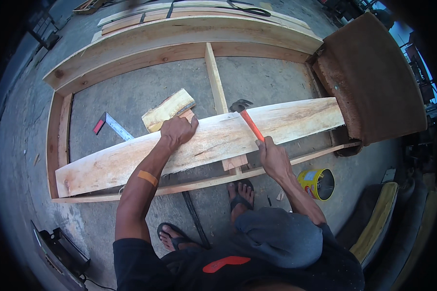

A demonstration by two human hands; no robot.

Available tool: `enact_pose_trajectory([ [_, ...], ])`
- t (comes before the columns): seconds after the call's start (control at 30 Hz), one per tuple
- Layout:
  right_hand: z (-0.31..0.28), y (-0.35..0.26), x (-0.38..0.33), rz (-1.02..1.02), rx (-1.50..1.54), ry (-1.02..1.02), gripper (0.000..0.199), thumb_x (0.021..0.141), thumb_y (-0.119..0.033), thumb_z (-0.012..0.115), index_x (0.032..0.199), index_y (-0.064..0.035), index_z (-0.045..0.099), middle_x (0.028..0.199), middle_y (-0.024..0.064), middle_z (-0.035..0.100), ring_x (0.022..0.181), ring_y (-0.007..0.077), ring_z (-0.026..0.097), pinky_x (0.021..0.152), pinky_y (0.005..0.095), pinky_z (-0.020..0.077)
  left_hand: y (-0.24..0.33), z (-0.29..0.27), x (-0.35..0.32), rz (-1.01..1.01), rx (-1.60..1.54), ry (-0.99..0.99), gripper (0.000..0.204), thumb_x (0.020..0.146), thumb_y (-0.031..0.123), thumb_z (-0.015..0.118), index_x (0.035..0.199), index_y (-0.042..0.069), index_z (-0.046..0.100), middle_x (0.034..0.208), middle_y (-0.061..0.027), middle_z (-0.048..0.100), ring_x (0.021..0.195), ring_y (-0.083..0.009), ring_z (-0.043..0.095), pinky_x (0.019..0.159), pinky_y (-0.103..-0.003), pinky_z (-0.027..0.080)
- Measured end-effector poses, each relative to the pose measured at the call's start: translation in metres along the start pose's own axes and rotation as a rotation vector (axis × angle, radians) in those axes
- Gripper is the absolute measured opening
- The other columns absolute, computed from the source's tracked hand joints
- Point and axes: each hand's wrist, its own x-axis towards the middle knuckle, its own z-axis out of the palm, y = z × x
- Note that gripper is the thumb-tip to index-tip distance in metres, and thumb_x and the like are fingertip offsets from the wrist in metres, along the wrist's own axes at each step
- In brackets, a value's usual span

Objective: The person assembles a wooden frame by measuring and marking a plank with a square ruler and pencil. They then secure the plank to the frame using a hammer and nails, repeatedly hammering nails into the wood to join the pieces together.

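A long, pale wooden board lies slantwise across a large rectangular timber frame. My left hand is closed over the board's far edge, left of the middle, with its fingertips partly hidden. My right hand grips the orange handle of a claw hammer. The dark hammer head is at the board's far edge, close to the frame's cross-piece. Beyond my left hand is a short wood block with a rough edge. A try square with a red-and-black handle rests on the concrete inside the frame.
A brown padded seat piece stands at the frame's right end. Nearer me is a yellow tin. Long cushions lie at the lower right. More planks are stacked at the far side. My sandalled feet are beside the frame's near rail.
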Motion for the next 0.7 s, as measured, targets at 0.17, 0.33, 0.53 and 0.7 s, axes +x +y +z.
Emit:
enact_pose_trajectory([
  [0.17, 0.000, 0.003, -0.011, -0.032, -0.048, 0.030, 0.030, 0.109, -0.031, 0.048, 0.105, -0.0010, 0.049, 0.064, 0.0250, 0.058, 0.063, 0.0475, 0.063, 0.057, 0.0539, 0.0457, 0.013, 0.001, -0.001, 0.010, -0.010, -0.056, 0.077, 0.104, 0.054, 0.029, 0.086, -0.004, 0.076, 0.088, -0.0278, 0.074, 0.085, -0.0429, 0.073, 0.082, -0.051, 0.056],
  [0.33, -0.028, -0.034, -0.004, -0.078, 0.244, 0.101, 0.031, 0.109, -0.032, 0.048, 0.104, -0.0006, 0.046, 0.071, 0.0315, 0.063, 0.070, 0.0536, 0.065, 0.061, 0.0615, 0.0461, -0.004, 0.006, -0.011, -0.013, 0.015, -0.048, 0.076, 0.104, 0.052, 0.028, 0.087, -0.004, 0.077, 0.089, -0.0278, 0.074, 0.086, -0.0433, 0.073, 0.083, -0.051, 0.057],
  [0.53, 0.002, 0.012, -0.014, 0.130, 0.063, -0.103, 0.037, 0.108, -0.037, 0.048, 0.107, -0.0009, 0.052, 0.074, 0.0316, 0.063, 0.075, 0.0567, 0.063, 0.064, 0.0609, 0.0453, 0.001, 0.008, -0.005, 0.003, 0.015, -0.002, 0.076, 0.104, 0.053, 0.030, 0.086, -0.003, 0.078, 0.089, -0.0281, 0.074, 0.087, -0.0425, 0.073, 0.082, -0.051, 0.057],
  [0.7, -0.003, 0.067, -0.135, 0.248, 0.233, 0.060, 0.029, 0.107, -0.030, 0.053, 0.108, -0.0023, 0.060, 0.071, 0.0258, 0.064, 0.072, 0.0500, 0.066, 0.060, 0.0554, 0.0467, 0.027, 0.014, -0.015, 0.209, -0.129, 0.208, 0.042, 0.103, 0.038, 0.052, 0.109, -0.001, 0.066, 0.099, -0.0257, 0.070, 0.094, -0.0425, 0.069, 0.086, -0.052, 0.053],
])
